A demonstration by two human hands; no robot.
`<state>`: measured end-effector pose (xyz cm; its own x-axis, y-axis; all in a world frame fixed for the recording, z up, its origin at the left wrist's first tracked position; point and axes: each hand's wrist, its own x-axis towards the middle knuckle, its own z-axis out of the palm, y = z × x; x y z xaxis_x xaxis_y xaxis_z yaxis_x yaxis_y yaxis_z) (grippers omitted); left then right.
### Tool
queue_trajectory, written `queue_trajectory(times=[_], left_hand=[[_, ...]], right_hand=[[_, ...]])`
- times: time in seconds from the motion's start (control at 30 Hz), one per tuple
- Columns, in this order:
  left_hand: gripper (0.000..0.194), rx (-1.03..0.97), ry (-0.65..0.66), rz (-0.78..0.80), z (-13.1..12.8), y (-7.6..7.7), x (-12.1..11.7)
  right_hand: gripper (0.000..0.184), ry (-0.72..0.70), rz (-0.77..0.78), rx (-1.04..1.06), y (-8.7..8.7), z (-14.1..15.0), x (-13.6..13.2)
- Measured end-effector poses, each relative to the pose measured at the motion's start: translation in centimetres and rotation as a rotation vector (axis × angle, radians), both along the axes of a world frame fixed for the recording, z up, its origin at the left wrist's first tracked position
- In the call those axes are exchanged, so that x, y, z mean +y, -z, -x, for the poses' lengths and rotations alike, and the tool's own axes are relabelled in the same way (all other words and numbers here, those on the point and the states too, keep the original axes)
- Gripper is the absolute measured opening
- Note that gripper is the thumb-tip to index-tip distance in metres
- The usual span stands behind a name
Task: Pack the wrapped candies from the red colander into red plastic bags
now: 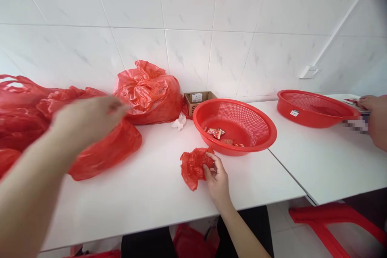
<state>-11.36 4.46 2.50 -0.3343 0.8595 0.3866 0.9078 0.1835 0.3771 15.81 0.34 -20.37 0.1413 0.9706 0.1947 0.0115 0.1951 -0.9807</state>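
My right hand [218,181] pinches a small crumpled red plastic bag [193,167] just above the white table, in front of a red perforated basket [236,121]. A few small red-and-gold packets [215,132] lie in the bottom of that basket. On the left, my left hand [87,119] is smeared by motion over a red plastic bag [105,155]; whether its fingers hold anything I cannot make out.
A knotted, full red bag [148,92] stands against the tiled wall. Beside it are a cardboard box [193,102] and a crumpled white tissue [179,122]. Farther right sits a second red basket [314,109], with another person's hand [377,117] near it.
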Motion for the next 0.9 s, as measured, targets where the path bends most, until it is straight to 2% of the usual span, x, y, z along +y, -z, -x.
queue_trajectory(times=[0.07,0.1,0.17,0.23,0.3,0.33,0.4,0.47,0.53,0.57,0.6,0.67,0.73,0.77,0.83,0.9], left_hand=[[0.048,-0.083,0.301,0.283,-5.7,2.4,-0.7],[0.055,-0.131,0.416,0.334,-8.3,4.4,-1.0],[0.066,-0.210,0.526,0.389,-12.0,9.0,-1.5],[0.041,-0.318,0.568,0.412,-13.0,13.3,-2.1],[0.022,-0.453,0.552,0.399,-11.3,16.3,-3.0],[0.022,-0.520,0.545,0.390,-9.7,17.2,-3.7],[0.033,-0.677,0.517,0.363,-5.9,17.8,-5.3],[0.035,-1.004,0.431,0.317,-2.6,17.4,-7.0],[0.034,-1.263,0.312,0.200,-0.9,16.5,-8.5],[0.032,-1.296,0.268,0.109,-0.9,16.1,-9.1],[0.031,-1.238,0.254,0.007,-1.5,15.7,-9.7],[0.037,-0.961,0.321,-0.153,-4.0,15.4,-10.5],[0.070,-0.610,0.492,-0.142,-7.3,16.0,-10.8],[0.074,-0.472,0.588,-0.073,-8.8,16.7,-10.6],[0.056,-0.349,0.658,0.027,-10.5,18.3,-9.9],[0.038,-0.437,0.639,0.099,-10.2,19.7,-8.9]], right_hand=[[0.035,0.045,-0.046,-0.045,-0.3,0.1,-0.5],[0.034,0.062,-0.068,-0.055,-0.4,0.1,-0.8],[0.032,0.107,-0.099,-0.045,-0.4,-0.3,-1.1],[0.032,0.175,-0.102,0.006,0.0,-1.1,-1.2],[0.033,0.249,-0.070,0.111,0.6,-2.2,-1.1],[0.034,0.274,-0.049,0.187,0.8,-2.8,-0.9],[0.035,0.299,-0.015,0.350,1.2,-3.9,-0.6],[0.036,0.288,0.019,0.480,1.2,-4.7,-0.3],[0.038,0.265,0.065,0.516,1.0,-5.1,-0.2],[0.038,0.253,0.081,0.497,0.8,-5.1,-0.2],[0.039,0.241,0.087,0.457,0.6,-4.9,-0.2],[0.039,0.226,0.067,0.355,0.2,-4.2,-0.6],[0.039,0.199,0.049,0.293,-0.2,-3.3,-1.0],[0.039,0.175,0.054,0.295,-0.5,-2.8,-1.3],[0.040,0.110,0.090,0.344,-0.9,-2.3,-1.9],[0.042,0.006,0.147,0.364,-1.1,-2.8,-2.2]])
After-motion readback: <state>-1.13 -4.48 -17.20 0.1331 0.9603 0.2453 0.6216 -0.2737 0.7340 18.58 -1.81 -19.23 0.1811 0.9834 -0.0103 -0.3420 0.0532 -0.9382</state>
